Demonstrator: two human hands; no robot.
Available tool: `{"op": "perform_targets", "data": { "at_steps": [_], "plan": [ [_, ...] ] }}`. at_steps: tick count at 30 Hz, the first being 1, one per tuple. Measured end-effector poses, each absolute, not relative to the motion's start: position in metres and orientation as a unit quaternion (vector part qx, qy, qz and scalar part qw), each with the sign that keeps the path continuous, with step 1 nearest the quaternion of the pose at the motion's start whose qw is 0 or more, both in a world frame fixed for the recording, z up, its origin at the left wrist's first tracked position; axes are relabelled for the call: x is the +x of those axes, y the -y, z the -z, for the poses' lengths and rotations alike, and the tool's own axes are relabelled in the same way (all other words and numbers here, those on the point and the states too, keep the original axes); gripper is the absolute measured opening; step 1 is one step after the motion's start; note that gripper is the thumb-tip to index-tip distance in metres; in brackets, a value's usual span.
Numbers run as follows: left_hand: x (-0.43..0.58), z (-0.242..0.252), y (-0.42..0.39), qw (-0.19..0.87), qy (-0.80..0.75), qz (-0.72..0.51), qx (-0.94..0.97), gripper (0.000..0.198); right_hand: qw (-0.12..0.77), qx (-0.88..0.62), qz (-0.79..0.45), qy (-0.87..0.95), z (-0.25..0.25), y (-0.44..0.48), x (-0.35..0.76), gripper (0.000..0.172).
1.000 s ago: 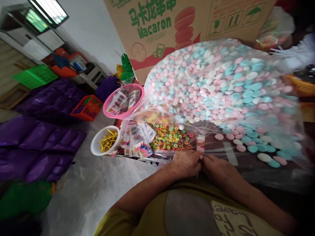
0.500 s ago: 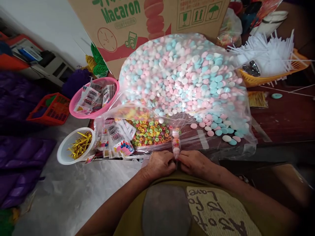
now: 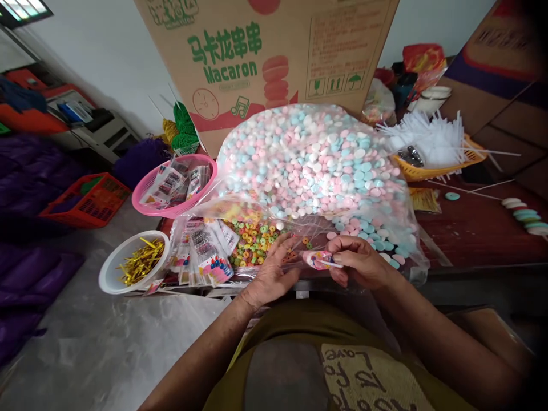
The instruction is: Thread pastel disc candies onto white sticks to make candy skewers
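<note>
Purple bundles (image 3: 32,291), orange crate (image 3: 101,204), window (image 3: 21,10)

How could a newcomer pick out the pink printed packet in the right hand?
Find the big Macaron carton, then the clear bag of pastel discs before it. In front of the bag, the right hand holds the packet. Unlike the printed wrappers fanned beside the white bowl, it is held alone, with a white stick against it.
</note>
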State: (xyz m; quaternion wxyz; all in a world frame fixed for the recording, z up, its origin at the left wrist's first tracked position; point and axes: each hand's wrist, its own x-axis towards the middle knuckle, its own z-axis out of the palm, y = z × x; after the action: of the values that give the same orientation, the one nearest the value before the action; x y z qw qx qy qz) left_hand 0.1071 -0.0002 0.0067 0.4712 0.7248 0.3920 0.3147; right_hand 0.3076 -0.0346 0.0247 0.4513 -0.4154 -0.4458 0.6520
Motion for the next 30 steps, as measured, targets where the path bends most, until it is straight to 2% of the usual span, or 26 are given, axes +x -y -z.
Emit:
{"op": "perform_targets", "data": {
  "at_steps": [2, 5, 9, 12, 15, 18, 23, 25, 27, 30],
  "plan": [
    [0.117, -0.019, -0.008, 0.413, -0.327, -0.284, 0.801, 0.052, 0.458, -0.371, -0.696, 0.41, -0.035, 0.032, 0.31, 0.011],
    [0.13, -0.027, -0.014, 0.47, -0.268, -0.254, 0.802, 0.029, 0.473, -0.407, -0.682, 0.38, -0.046, 0.029, 0.316, 0.013],
    [0.138, -0.027, -0.013, 0.578, -0.314, -0.276, 0.7, 0.035, 0.569, -0.531, -0.467, 0.42, -0.053, 0.032, 0.327, 0.013],
    [0.137, -0.031, -0.01, 0.603, -0.322, -0.279, 0.675, 0.036, 0.502, -0.521, -0.343, 0.599, -0.057, 0.037, 0.325, 0.021],
    [0.133, -0.039, -0.007, 0.615, -0.318, -0.257, 0.674, 0.038, 0.392, -0.491, -0.288, 0.722, -0.059, 0.037, 0.317, 0.008],
    [0.126, -0.042, -0.006, 0.642, -0.289, -0.206, 0.68, 0.041, 0.359, -0.492, -0.297, 0.736, -0.061, 0.034, 0.312, 0.014],
    [0.119, -0.043, -0.004, 0.735, -0.227, -0.187, 0.611, 0.043, 0.406, -0.408, -0.538, 0.616, -0.056, 0.034, 0.304, 0.018],
    [0.119, -0.045, -0.004, 0.736, -0.245, -0.203, 0.598, 0.041, 0.427, -0.394, -0.584, 0.567, -0.05, 0.037, 0.298, 0.018],
    [0.118, -0.047, -0.003, 0.708, -0.268, -0.208, 0.619, 0.039, 0.443, -0.425, -0.549, 0.567, -0.046, 0.038, 0.294, 0.018],
    [0.112, -0.046, -0.003, 0.657, -0.302, -0.201, 0.661, 0.036, 0.439, -0.497, -0.414, 0.623, -0.05, 0.038, 0.301, 0.019]
  ]
}}
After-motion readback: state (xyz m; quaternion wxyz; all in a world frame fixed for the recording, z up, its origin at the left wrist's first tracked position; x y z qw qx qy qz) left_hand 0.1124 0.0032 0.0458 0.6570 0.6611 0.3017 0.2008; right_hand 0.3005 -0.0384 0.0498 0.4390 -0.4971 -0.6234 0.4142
